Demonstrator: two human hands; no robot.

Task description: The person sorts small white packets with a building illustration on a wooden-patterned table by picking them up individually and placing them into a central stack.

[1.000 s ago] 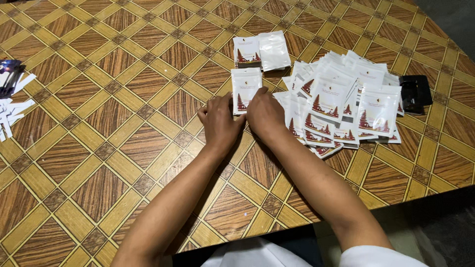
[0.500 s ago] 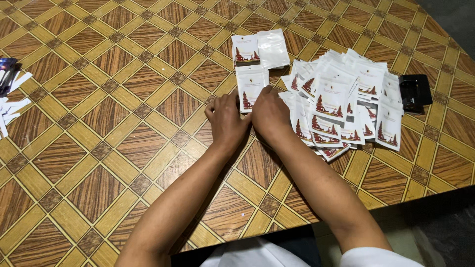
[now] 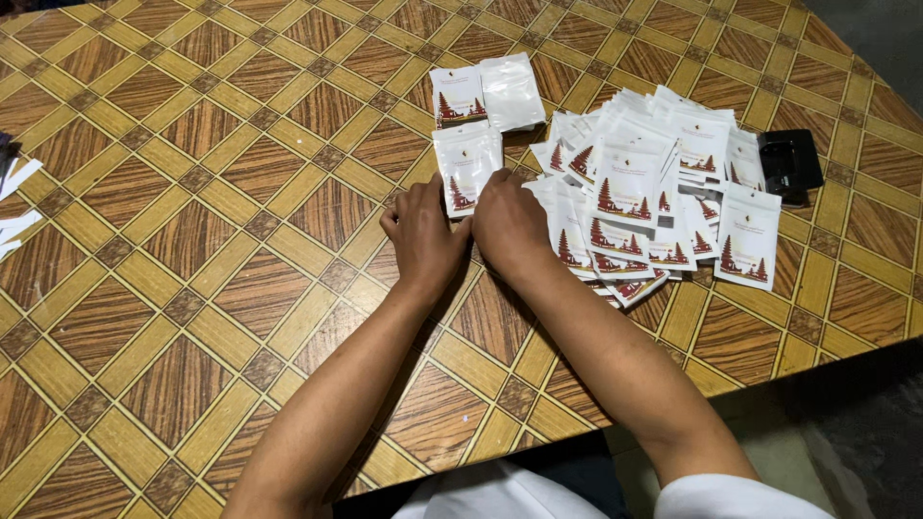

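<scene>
A patterned wooden bench (image 3: pixel 192 240) fills the frame. Right of centre a loose heap of white pouches (image 3: pixel 654 192) lies fanned out within reach. Above centre two pouches (image 3: pixel 486 91) lie side by side, apart. Both the left hand (image 3: pixel 423 235) and right hand (image 3: pixel 510 226) press one pouch (image 3: pixel 466 165) flat at its lower edge, fingers together, steadying it.

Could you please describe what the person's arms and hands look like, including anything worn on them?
Both forearms are bare; the left hand and right hand wear no gloves, rings, watch or bracelet. A short white fabric sleeve shows at the right upper arm, at the frame's bottom edge.
</scene>
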